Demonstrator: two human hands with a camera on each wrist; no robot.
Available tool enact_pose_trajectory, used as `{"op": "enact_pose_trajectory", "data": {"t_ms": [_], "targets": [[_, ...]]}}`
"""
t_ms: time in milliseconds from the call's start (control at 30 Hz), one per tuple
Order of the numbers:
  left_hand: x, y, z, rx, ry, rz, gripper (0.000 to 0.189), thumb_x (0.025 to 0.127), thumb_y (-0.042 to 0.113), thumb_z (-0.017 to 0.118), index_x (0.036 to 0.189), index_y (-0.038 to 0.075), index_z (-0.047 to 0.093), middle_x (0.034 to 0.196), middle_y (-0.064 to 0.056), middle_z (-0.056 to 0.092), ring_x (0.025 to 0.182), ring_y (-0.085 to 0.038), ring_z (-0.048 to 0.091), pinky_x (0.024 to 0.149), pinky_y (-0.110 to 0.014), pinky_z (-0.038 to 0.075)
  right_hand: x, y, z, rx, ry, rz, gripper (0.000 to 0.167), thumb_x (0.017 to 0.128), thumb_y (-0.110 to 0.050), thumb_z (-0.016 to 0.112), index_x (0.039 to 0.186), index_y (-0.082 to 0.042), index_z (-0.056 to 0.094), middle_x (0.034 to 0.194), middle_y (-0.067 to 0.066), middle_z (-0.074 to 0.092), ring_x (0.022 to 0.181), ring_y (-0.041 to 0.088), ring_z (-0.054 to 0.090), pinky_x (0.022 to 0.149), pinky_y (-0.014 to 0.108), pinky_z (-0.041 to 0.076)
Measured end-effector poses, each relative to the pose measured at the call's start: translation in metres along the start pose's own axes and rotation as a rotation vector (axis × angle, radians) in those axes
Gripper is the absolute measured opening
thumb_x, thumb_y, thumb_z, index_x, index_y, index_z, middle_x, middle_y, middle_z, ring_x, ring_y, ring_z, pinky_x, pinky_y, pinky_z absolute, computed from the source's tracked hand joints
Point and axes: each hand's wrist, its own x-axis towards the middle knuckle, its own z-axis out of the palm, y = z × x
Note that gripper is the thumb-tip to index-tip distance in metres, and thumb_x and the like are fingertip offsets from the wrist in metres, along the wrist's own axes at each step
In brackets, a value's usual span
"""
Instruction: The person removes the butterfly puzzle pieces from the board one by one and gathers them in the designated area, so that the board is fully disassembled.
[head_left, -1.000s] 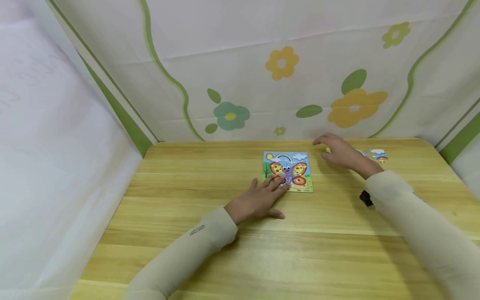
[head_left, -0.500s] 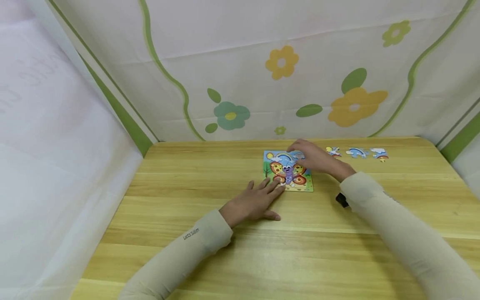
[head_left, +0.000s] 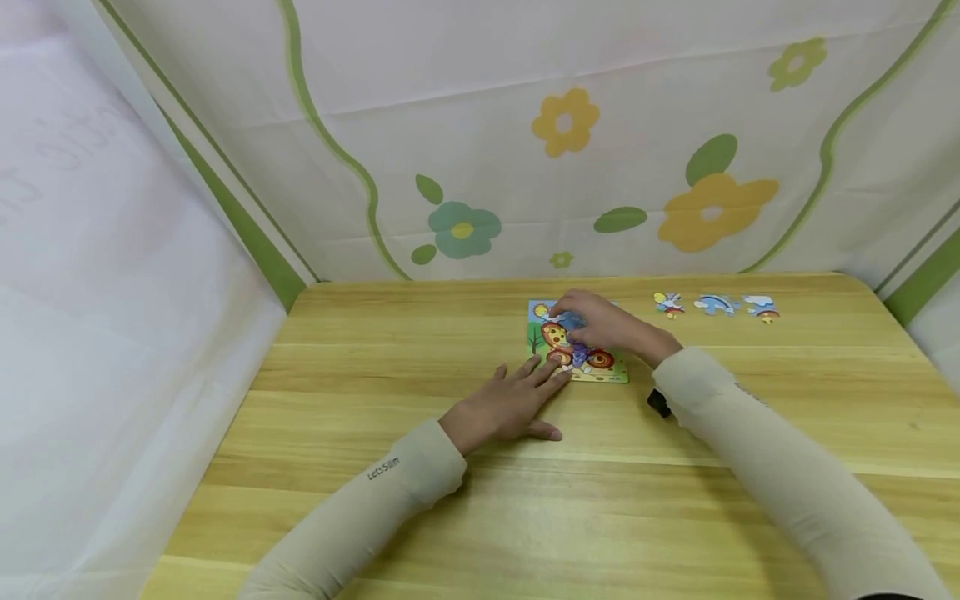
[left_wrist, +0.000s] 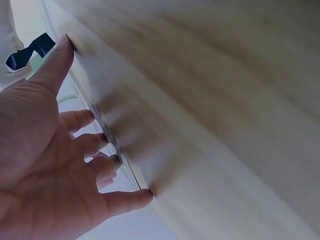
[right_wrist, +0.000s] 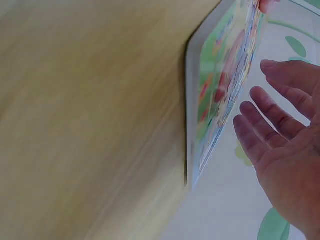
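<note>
A square butterfly jigsaw puzzle (head_left: pixel 600 373) lies near the table's back edge. My left hand (head_left: pixel 512 404) rests with spread fingers at its lower left, the fingertips on the picture's bottom part. In the left wrist view, the thumb (left_wrist: pixel 57 65) is stretched away from the other fingers. Over the puzzle's upper half is my right hand (head_left: pixel 600 321), hiding much of the butterfly. The right wrist view shows the right hand's fingers (right_wrist: pixel 270 117) loosely bent beside the board, with no piece visible between them.
To the right of the puzzle, a row of three loose puzzle pieces lies on the wooden table (head_left: pixel 525 517): a yellow-and-red one (head_left: pixel 667 305), a rainbow one (head_left: pixel 717 305) and a cloud one (head_left: pixel 762 308). A white flowered curtain (head_left: pixel 480 150) hangs behind the table.
My right hand has moved left from beside the loose pieces to over the puzzle's upper middle, uncovering the pieces. The left hand has stayed almost in place.
</note>
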Motion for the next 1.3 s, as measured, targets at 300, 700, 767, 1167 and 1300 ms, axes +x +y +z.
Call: {"op": "enact_pose_trajectory", "data": {"t_ms": [300, 700, 767, 1167, 1300], "targets": [[0.001, -0.001, 0.002, 0.0, -0.002, 0.0, 0.089, 0.102, 0.066, 0.049, 0.171, 0.028, 0.008, 0.178, 0.002, 0.0, 0.165, -0.025, 0.007, 0.127, -0.061, 0.027, 0.007, -0.001, 0.007, 0.021, -0.032, 0.001, 0.039, 0.095, 0.008, 0.062, 0.133, -0.002, 0.067, 0.139, 0.019, 0.062, 0.134, 0.042, 0.056, 0.111, 0.061, 0.047], [0.002, -0.001, 0.002, 0.002, -0.007, -0.004, 0.089, 0.102, 0.066, 0.049, 0.171, 0.029, 0.009, 0.178, 0.002, 0.0, 0.166, -0.024, 0.006, 0.127, -0.061, 0.027, 0.01, -0.004, 0.009, -0.024, -0.061, -0.031, 0.038, 0.093, 0.009, 0.064, 0.129, -0.002, 0.069, 0.132, 0.018, 0.065, 0.13, 0.04, 0.058, 0.109, 0.059, 0.048], [0.002, -0.001, 0.002, 0.002, -0.008, -0.005, 0.089, 0.102, 0.066, 0.049, 0.171, 0.029, 0.008, 0.178, 0.002, 0.0, 0.166, -0.024, 0.006, 0.127, -0.06, 0.027, 0.011, -0.006, 0.008, -0.028, -0.068, -0.032, 0.038, 0.094, 0.009, 0.063, 0.129, -0.002, 0.07, 0.132, 0.018, 0.064, 0.13, 0.04, 0.058, 0.109, 0.059, 0.048], [0.0, -0.001, 0.001, -0.017, -0.008, -0.004, 0.088, 0.102, 0.065, 0.05, 0.171, 0.028, 0.008, 0.178, 0.002, 0.0, 0.166, -0.024, 0.005, 0.128, -0.061, 0.025, 0.014, -0.009, 0.009, -0.048, -0.104, -0.025, 0.037, 0.095, 0.009, 0.063, 0.13, -0.003, 0.069, 0.134, 0.02, 0.063, 0.132, 0.043, 0.055, 0.111, 0.061, 0.046], [0.0, -0.002, 0.001, -0.02, -0.007, -0.003, 0.089, 0.102, 0.065, 0.05, 0.171, 0.028, 0.007, 0.178, 0.002, 0.0, 0.166, -0.024, 0.005, 0.128, -0.061, 0.025, 0.014, -0.011, 0.008, -0.044, -0.118, -0.012, 0.04, 0.095, 0.01, 0.062, 0.133, -0.003, 0.068, 0.136, 0.021, 0.061, 0.133, 0.043, 0.054, 0.111, 0.061, 0.046]]}}
